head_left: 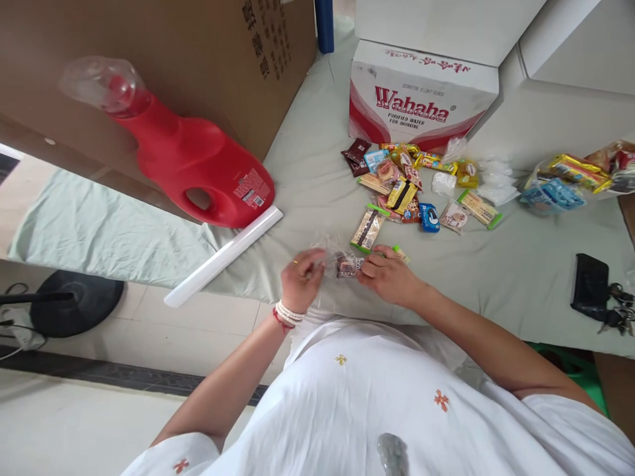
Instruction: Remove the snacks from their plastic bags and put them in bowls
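My left hand (301, 277) and my right hand (389, 274) meet near the front edge of a table covered with a pale green cloth (307, 178). Both pinch a clear plastic bag (331, 259) that holds a dark brown wrapped snack (348, 266). The left hand grips the crinkled end of the bag, the right hand holds the snack end. A small green and yellow packet (399, 252) lies just behind my right hand. Beyond lies a pile of wrapped snacks (404, 188), with a green-edged brown bar (368, 229) nearest.
A red detergent jug (198, 162) lies on its side at the left by a big cardboard box (198, 53). A white strip (223, 256) juts over the edge. A Wahaha carton (421, 99) stands behind. A bag of snacks (570, 177), a black wallet (589, 283) and keys sit right.
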Motion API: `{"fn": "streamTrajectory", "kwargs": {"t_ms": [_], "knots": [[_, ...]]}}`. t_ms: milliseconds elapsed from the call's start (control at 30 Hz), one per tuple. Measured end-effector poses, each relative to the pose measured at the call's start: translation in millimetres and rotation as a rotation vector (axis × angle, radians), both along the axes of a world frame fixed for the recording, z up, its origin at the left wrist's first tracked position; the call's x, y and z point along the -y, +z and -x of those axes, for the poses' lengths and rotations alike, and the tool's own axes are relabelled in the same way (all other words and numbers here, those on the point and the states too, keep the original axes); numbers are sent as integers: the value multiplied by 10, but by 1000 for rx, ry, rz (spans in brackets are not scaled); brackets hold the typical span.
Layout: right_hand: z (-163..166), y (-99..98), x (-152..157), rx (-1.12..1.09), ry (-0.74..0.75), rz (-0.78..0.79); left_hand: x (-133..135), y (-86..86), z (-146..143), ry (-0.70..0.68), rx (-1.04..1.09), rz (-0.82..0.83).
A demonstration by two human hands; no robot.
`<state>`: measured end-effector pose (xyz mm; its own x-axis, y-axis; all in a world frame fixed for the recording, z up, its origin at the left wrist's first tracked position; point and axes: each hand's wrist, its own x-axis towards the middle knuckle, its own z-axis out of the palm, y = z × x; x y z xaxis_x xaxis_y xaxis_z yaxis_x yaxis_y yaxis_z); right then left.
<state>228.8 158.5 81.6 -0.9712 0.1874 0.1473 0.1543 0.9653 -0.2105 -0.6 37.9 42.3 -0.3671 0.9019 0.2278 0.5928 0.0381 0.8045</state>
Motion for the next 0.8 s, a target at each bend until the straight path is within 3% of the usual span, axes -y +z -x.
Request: {"fn": "streamTrajectory", "kwargs": {"t_ms": [67, 100, 267, 400, 500, 633, 733, 800], "knots": [[10, 7, -43, -3, 24, -27, -120, 41, 134, 180, 20, 17], [8, 7, -61, -2, 33, -46, -206, 43, 186, 191, 38, 29], [-25, -27, -102, -49, 77, -105, -666, -74, 258, -84, 219, 197], [-66, -69, -84, -134, 80, -94, -792, -42, 259, -198, 390, 268], [-118, -118, -44, -145, 30, -59, -656, 116, 337, -276, 348, 202], [-189, -237, -18, -160, -6, 0, -214, 283, 433, -442, -28, 66], [-234, -330, -49, -168, 16, 66, 141, 238, 389, -598, -200, 104], [-259, -369, -78, -170, 16, 78, 289, 141, 297, -505, -191, 129]]}}
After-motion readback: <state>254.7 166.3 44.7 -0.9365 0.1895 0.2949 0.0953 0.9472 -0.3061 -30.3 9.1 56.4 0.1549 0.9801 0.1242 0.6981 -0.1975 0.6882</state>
